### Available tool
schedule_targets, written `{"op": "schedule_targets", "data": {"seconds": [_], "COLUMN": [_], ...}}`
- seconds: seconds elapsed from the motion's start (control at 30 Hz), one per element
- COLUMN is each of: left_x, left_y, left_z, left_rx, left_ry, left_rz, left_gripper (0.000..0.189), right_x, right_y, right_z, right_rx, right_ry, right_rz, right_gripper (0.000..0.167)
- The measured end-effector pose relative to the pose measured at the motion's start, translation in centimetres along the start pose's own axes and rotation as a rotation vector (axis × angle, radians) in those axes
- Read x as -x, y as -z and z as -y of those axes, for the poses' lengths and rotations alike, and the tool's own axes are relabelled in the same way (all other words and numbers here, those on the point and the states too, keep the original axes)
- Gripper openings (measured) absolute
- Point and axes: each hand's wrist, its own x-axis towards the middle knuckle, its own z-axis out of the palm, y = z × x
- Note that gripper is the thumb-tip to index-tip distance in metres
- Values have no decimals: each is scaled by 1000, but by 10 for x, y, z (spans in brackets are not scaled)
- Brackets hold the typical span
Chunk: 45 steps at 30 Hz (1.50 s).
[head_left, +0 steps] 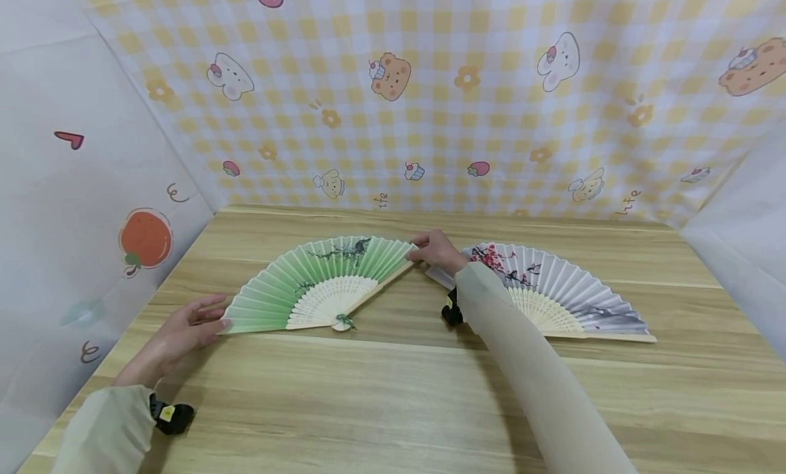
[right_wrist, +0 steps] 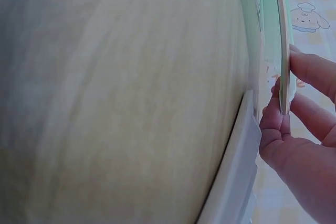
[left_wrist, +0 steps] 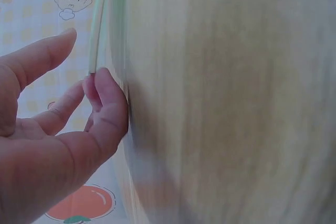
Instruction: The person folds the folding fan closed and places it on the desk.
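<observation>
A green folding fan, spread wide, shows dark blossom branches on pleated fabric and pale openwork ribs. My left hand is at its left corner, with the fingertips right at the end of the edge stick. Two other left fingers stand away from the fan. At the upper right corner my right hand pinches the other edge stick between thumb and fingers. A small green tassel hangs at the fan's pivot. My right sleeve crosses in front of a grey folding fan.
The grey fan lies spread on the wooden table at the right, printed with red blossoms. A yellow checked cloth hangs at the back, and a white printed sheet at the left. Each wrist wears a small black camera.
</observation>
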Motion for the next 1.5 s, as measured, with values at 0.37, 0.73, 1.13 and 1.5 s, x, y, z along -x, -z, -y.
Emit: {"op": "schedule_targets", "data": {"seconds": [0.37,0.73,1.13,1.5], "left_x": [1,1,3,3], "left_y": [0,1,2,2], "left_z": [2,1,-2,-4], "left_rx": [37,-1,32,127], "left_ry": [-10,-13,-33,-26], "left_rz": [12,-6,-20,-9], "left_gripper": [67,66,65,64], "right_x": [4,3,5,11], "right_y": [-1,2,2,3], "right_z": [3,4,6,12], "right_rx": [-57,-63,-120,-230], "right_ry": [-31,-46,-49,-74], "right_rz": [10,19,67,112], "right_gripper": [35,31,40,39]}}
